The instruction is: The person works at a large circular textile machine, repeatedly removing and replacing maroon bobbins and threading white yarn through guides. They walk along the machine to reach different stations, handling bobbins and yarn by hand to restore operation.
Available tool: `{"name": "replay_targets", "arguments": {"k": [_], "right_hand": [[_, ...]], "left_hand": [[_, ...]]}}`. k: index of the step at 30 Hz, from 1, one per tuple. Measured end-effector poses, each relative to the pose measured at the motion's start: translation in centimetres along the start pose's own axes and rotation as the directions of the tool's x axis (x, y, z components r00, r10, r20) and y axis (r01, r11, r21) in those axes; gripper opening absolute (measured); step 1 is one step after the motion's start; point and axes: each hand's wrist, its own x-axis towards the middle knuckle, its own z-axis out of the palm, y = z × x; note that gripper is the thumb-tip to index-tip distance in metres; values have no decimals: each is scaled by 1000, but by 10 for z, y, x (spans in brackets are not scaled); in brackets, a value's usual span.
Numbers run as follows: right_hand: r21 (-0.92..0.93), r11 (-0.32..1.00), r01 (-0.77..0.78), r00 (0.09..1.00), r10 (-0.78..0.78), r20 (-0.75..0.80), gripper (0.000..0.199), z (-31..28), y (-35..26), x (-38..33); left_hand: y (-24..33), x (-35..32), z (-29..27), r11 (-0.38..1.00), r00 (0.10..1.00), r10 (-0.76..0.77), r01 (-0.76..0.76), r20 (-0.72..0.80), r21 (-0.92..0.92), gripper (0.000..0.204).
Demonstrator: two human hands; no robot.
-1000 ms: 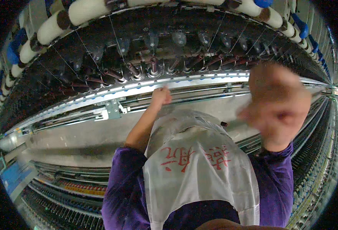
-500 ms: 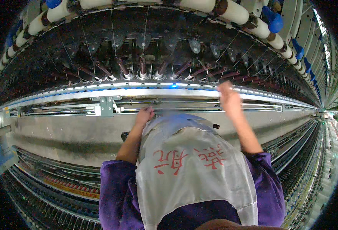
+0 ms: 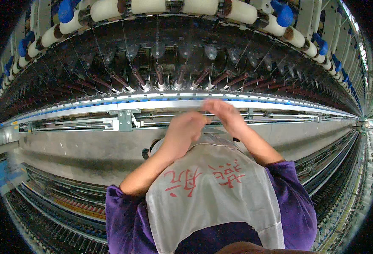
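My left hand (image 3: 187, 130) and my right hand (image 3: 225, 115) come together in front of my apron, just before the pale front rail (image 3: 161, 104) of a spinning machine. The left hand has its fingers curled inward; whatever may be between them is too small or blurred to make out. Motion smears the right fingers, which reach leftward over the left fingertips. Beyond the rail stands a row of spindles with dark reddish-brown bobbins (image 3: 159, 76). Fine threads run up from some of them toward white rollers (image 3: 200, 6).
A grey bracket (image 3: 125, 120) and metal rods run along the machine's front, left of my hands. Blue knobs (image 3: 284, 17) hang among the rollers. My whitish apron (image 3: 216, 203) covers my front. Behind me, across the grey floor (image 3: 85, 146), stands another machine row (image 3: 72, 203).
My right hand has come down and left from near the bobbins. The left hand has moved rightward to meet it. The machine has shifted slightly rightward in view.
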Motion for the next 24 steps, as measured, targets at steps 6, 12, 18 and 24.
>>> {"name": "replay_targets", "arguments": {"k": [6,12,18,24], "right_hand": [[522,844,121,992,-126,-25,27,39,-57,31],[757,633,161,884,-433,174,12,76,-119,-21],[627,772,-99,680,-408,609,18,86,-132,-53],[237,927,291,798,-372,474,25,91,-120,-70]], "left_hand": [[50,-53,2,543,575,430,-781,696,309,16],[92,-84,19,410,348,884,-898,310,-160,4],[110,-81,2,493,467,845,-498,259,-713,18],[87,-116,-22,522,591,765,-802,-258,-290,18]]}}
